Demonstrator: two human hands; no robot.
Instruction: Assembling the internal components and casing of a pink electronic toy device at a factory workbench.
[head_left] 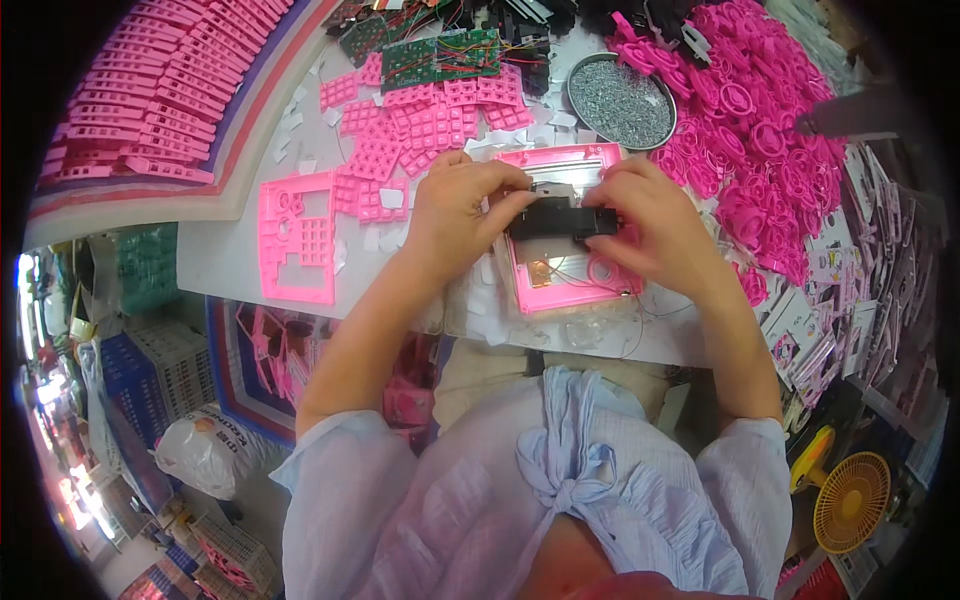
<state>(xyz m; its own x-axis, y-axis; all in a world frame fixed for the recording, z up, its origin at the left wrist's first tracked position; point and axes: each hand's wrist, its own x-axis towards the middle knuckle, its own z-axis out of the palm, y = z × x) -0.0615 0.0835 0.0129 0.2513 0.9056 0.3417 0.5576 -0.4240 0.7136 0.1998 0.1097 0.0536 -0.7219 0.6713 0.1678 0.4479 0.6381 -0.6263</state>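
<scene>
A pink plastic casing (pixel 560 299) lies on the white table in front of me, with silvery strips inside it. Over its middle is a black plastic part (pixel 562 220), roughly bar-shaped with a wider block. My left hand (pixel 458 208) pinches the left end of this part between thumb and fingers. On the other side, my right hand (pixel 655 222) grips its right end, fingers bent round it. Whether the part rests in the casing or hovers just above, I cannot tell. A thin wire (pixel 643 325) trails from the casing's lower right corner.
Left of the casing lies a pink frame (pixel 297 238). Beyond are pink keypads (pixel 437 128), green circuit boards (pixel 440 58) and a round tray of small screws (pixel 622 100). Pink rings (pixel 755 120) are heaped at the right; pink housings (pixel 160 80) are stacked far left.
</scene>
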